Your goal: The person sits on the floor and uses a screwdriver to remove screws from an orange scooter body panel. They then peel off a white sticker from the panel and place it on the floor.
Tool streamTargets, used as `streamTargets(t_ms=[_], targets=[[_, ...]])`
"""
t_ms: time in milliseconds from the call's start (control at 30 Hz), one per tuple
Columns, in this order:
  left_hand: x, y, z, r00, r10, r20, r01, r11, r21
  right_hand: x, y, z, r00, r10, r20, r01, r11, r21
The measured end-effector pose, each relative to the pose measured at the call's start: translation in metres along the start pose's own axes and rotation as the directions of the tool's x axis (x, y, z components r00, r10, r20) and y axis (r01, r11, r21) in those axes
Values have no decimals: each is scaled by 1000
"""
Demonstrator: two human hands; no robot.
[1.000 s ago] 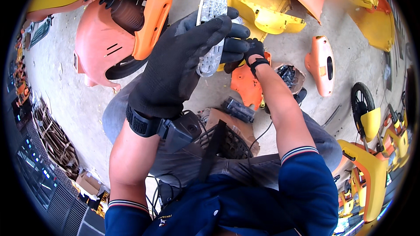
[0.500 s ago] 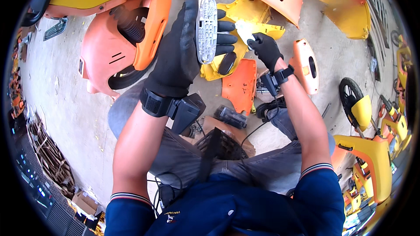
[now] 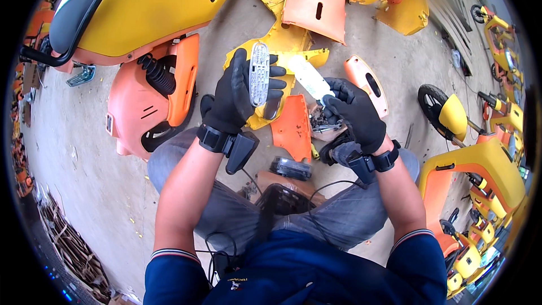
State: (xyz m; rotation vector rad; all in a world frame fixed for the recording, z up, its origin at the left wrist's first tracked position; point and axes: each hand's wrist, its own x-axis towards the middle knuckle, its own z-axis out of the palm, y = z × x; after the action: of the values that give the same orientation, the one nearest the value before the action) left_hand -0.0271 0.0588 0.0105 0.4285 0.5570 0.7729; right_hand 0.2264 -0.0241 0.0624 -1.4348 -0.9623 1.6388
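My left hand, in a black glove, holds a transparent oval lamp lens with a gridded face. The lens stands upright between thumb and palm, and its fingers reach out behind it to the right. My right hand, gloved too, pinches the near end of a long white oval piece, which looks like a lamp part and tilts up to the left. The two pieces are apart. Beneath them on the floor lie a yellow body panel and an orange panel.
A yellow-and-orange scooter body stands at the far left, its wheel under a pink-orange fender. More panels lie ahead. At the right are a wheel and a yellow-orange frame. A dark lamp-like part lies between my knees.
My right hand has come nearer to me and turned, so more of the white piece shows. My left hand still holds the lens, now slightly lower in view. The whole view has shifted.
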Motion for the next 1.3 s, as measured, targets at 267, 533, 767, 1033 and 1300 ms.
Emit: streamTargets(t_ms=[267, 533, 767, 1033, 1300], targets=[[3, 4, 10, 998, -60, 10, 61, 990, -124, 9, 11, -7, 992, -113, 48, 113, 994, 5], [8, -1, 19, 996, -80, 37, 84, 985, -150, 11, 6, -21, 993, -105, 45, 105, 994, -1], [5, -3, 13, 997, -70, -22, 69, 997, -42, 10, 1, -24, 993, -118, -20, 119, 991, 55], [4, -4, 17, 992, -78, -97, 88, 991, 101, 10, 2, -23, 992, -114, -54, 120, 984, 132], [9, -21, -9, 969, 246, 3, -222, 867, 446, 9, -2, -24, 998, -59, -7, 59, 988, 144]])
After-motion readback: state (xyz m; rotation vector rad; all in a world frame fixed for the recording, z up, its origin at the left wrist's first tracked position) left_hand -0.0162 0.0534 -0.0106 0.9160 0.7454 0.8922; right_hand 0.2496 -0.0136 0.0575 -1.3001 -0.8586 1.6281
